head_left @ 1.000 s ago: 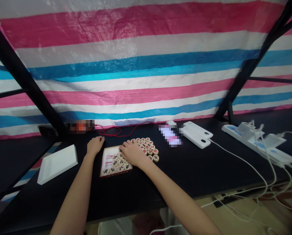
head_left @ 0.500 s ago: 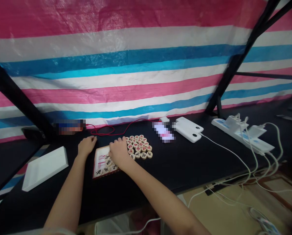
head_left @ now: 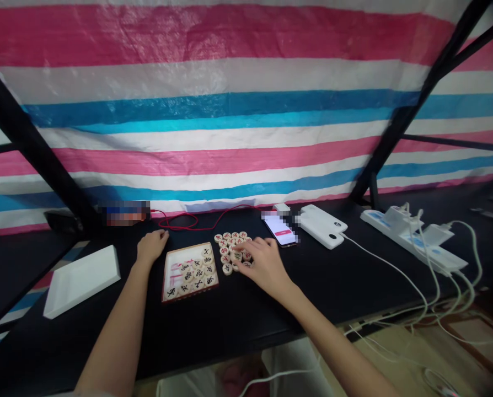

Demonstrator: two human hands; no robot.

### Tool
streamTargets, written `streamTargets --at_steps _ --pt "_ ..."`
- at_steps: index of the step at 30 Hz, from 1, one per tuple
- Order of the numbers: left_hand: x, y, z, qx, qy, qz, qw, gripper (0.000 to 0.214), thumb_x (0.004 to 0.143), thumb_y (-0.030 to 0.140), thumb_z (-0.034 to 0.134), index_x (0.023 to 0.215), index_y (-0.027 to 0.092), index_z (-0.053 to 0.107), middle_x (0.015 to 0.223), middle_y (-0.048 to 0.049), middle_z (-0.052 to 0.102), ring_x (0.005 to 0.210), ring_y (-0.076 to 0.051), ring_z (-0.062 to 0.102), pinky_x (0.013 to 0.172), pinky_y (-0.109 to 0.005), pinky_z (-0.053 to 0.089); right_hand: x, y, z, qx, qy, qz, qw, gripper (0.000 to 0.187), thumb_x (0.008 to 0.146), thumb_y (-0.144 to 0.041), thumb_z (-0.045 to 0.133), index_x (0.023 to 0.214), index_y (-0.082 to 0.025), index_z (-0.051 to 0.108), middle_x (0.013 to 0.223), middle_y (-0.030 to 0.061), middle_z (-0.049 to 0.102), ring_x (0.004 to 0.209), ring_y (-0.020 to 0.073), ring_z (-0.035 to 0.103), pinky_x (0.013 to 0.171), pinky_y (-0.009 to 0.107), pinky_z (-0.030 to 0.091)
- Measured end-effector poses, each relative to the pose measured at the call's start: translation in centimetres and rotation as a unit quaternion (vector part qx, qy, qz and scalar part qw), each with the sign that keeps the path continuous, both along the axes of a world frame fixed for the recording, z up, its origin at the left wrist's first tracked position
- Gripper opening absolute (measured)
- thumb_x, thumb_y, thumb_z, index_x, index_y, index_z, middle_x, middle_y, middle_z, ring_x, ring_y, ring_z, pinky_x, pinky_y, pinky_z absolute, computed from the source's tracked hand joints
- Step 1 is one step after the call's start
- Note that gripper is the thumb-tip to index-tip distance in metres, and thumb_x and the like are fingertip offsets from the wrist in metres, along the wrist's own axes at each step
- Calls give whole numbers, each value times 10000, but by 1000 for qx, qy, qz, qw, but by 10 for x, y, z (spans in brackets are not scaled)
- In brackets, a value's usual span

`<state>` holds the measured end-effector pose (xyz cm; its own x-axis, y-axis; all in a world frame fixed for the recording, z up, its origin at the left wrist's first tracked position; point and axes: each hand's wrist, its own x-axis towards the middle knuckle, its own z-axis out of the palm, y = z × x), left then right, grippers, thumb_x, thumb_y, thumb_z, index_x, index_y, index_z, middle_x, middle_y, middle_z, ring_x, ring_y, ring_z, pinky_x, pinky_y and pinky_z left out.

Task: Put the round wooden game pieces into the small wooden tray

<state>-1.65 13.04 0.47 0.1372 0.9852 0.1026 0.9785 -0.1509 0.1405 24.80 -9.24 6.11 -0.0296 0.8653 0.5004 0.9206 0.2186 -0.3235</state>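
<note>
A shallow wooden box lies on the black table with several round wooden chess pieces inside it. To its right lies a loose cluster of more chess pieces. My right hand rests over the right part of that cluster, fingers curled down onto the pieces; what they grip is hidden. My left hand lies on the table just left of the box's far corner, fingers loosely curled, nothing visible in it.
A white lid or tray lies at the left. A phone, a white device with a cable and a power strip with several plugs sit to the right. A red wire runs along the striped tarp.
My right hand has moved from over the box to the right, onto the loose cluster of pieces. The pieces in the box are now uncovered. My left hand has stayed put.
</note>
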Motion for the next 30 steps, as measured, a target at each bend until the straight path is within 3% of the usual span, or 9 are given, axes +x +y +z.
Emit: streamTargets --at_steps 4,9,16,30 --pt "0 -1 0 -3 -1 1 1000 503 853 454 243 1015 205 649 995 -138 669 916 -304 614 719 -355 449 23 -36 -16 27 -33 -60 997 107 850 -257 533 884 -218 626 875 31 682 794 173 534 760 334 236" --pt "-1 -1 -1 0 -2 -5 1000 499 859 439 224 986 204 645 988 -133 669 924 -297 614 732 -354 447 24 -56 -33 35 -41 -76 996 95 844 -224 533 874 -224 622 865 21 679 776 170 527 766 346 233" --pt "-1 -5 -1 6 -9 -6 1000 492 859 436 227 981 202 642 990 -140 667 929 -303 613 728 -358 447 22 -56 -49 38 -69 -80 994 113 831 -176 538 885 -239 615 897 9 662 792 177 504 789 359 235" --pt "0 -6 2 4 -2 -3 1000 480 868 430 247 1007 207 649 999 -126 671 926 -277 617 731 -331 449 21 -52 -48 22 -127 -108 986 77 849 -203 532 879 -215 602 923 30 590 830 174 478 724 333 244"
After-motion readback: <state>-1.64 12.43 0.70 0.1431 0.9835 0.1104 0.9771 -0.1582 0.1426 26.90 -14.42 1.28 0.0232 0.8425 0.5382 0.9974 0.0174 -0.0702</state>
